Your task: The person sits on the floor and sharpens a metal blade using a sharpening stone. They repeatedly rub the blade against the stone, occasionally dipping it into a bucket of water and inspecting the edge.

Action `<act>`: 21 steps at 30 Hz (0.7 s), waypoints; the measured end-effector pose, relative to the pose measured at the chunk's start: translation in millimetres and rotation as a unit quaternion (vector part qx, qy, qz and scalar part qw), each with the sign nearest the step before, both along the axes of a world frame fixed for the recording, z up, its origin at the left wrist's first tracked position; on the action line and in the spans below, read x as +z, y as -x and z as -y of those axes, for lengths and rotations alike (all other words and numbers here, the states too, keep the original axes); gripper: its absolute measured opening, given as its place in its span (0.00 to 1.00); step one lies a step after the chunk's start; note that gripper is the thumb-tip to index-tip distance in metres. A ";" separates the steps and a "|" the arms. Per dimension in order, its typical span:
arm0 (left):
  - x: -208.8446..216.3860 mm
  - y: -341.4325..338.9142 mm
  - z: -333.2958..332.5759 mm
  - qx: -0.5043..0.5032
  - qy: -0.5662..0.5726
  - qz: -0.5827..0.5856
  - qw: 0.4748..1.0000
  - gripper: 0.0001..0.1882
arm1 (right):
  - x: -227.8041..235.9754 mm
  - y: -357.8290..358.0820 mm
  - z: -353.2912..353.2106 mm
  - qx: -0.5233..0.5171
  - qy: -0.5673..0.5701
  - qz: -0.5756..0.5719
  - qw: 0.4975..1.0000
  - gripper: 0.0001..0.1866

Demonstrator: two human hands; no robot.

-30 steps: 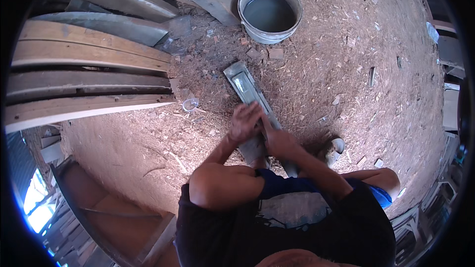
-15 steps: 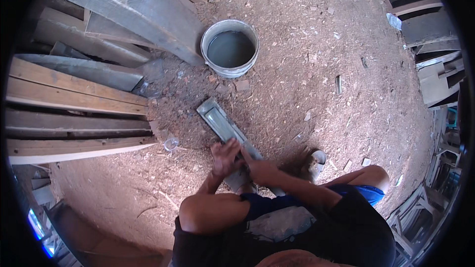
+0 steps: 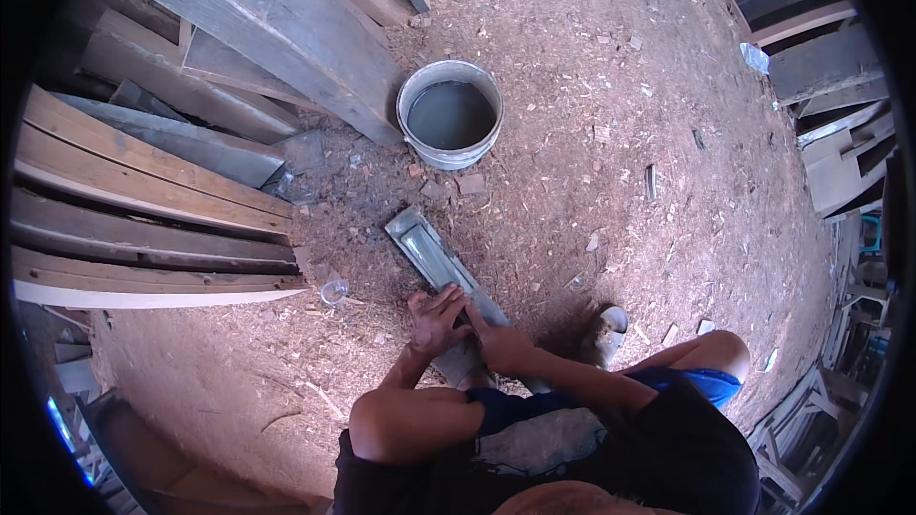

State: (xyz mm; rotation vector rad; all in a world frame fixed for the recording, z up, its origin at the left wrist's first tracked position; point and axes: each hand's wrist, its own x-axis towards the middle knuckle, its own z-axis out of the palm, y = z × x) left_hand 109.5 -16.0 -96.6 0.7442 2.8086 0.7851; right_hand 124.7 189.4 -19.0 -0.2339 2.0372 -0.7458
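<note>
A long, narrow grey block (image 3: pixel 420 236) lies slantwise on the ground in front of me, a wet-looking slab like a sharpening stone set along its top. My left hand (image 3: pixel 437 324) bends over the block's near half, its fingers close together and pressing down. Against it from the right comes my right hand (image 3: pixel 506 348), fingers curled and the forefinger reaching toward the left fingertips. Whatever is pinched between the hands and the slab is too small and covered to name. Beyond the block's far end stands a round bucket (image 3: pixel 454 160) holding murky grey liquid (image 3: pixel 450 116).
Thick planks (image 3: pixel 162 172) are stacked at the left, and a wide grey board (image 3: pixel 277 33) leans down to the bucket. A small clear cup (image 3: pixel 334 292) sits by the plank ends. Shavings litter the dirt floor (image 3: pixel 563 200). More timber (image 3: pixel 830 67) lines the right side.
The view has tilted a little, so bucket and block appear lower. My left fingers have drawn closer together and lie flatter over the slab. Both hands stay at the block's near half.
</note>
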 end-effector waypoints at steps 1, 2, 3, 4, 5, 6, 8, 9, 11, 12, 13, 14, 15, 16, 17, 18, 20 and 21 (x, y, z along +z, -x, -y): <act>-0.5 8.1 -1.8 -0.006 -0.008 -0.014 1.000 0.32 | 1.7 -5.3 -2.3 -0.004 -0.010 0.031 0.999 0.45; -1.4 12.0 -1.1 -0.011 -0.010 -0.020 1.000 0.33 | -3.2 5.4 0.2 -0.002 -0.016 -0.021 1.000 0.45; 0.4 37.8 4.5 0.007 -0.015 -0.056 0.998 0.32 | -5.2 29.0 8.4 0.002 -0.015 -0.074 0.997 0.46; 2.6 72.3 12.1 0.002 -0.010 -0.081 0.997 0.32 | -3.2 61.0 16.1 0.006 -0.004 -0.080 0.997 0.45; 7.6 100.0 20.4 -0.004 -0.004 -0.106 0.994 0.32 | 1.0 89.9 22.8 0.009 0.008 -0.088 0.996 0.44; 14.3 120.8 24.7 0.006 -0.009 -0.079 0.997 0.33 | -6.0 112.5 25.1 0.003 0.030 -0.098 0.995 0.44; 16.8 139.3 29.1 0.024 -0.023 -0.010 0.999 0.33 | -25.5 136.7 29.3 -0.013 0.070 -0.101 0.992 0.44; 15.4 124.2 24.9 0.041 -0.045 -0.010 0.998 0.35 | -23.4 124.5 25.5 -0.007 0.057 -0.068 0.996 0.45; 15.5 67.1 9.5 0.062 -0.032 -0.005 0.998 0.35 | 8.1 85.5 11.5 0.004 0.025 -0.002 1.000 0.47; 8.8 29.2 3.2 0.056 -0.028 -0.008 0.998 0.34 | -1.8 46.1 6.6 0.007 0.008 -0.020 1.000 0.47; -1.1 -0.4 -4.7 0.046 -0.029 -0.003 0.999 0.33 | -12.0 7.5 0.7 0.007 -0.015 -0.032 0.999 0.47; -6.4 -0.4 -10.0 0.029 -0.040 -0.022 0.999 0.32 | -13.1 -1.3 -3.3 -0.010 -0.006 -0.047 0.999 0.47; -12.3 1.2 -11.8 0.014 -0.051 -0.041 0.998 0.32 | -15.8 -6.9 -6.0 -0.024 0.003 -0.062 0.998 0.47; -12.7 -4.8 -7.4 0.003 -0.053 -0.053 0.997 0.32 | -15.1 -14.6 -4.7 -0.035 0.021 -0.070 0.997 0.47; -11.9 3.9 -0.9 0.006 -0.040 -0.063 0.997 0.31 | -10.2 3.6 1.7 -0.020 0.005 -0.068 0.997 0.45; -8.4 41.0 8.0 0.009 -0.023 -0.085 0.996 0.31 | -4.0 43.5 11.8 -0.004 -0.007 -0.077 0.997 0.43; 5.7 116.7 18.5 0.012 -0.009 -0.089 0.996 0.32 | -0.8 99.4 24.3 -0.012 0.000 -0.102 0.995 0.42; 13.7 130.7 27.1 0.017 -0.003 -0.058 0.998 0.32 | 16.1 130.1 31.9 -0.013 -0.002 -0.047 0.999 0.41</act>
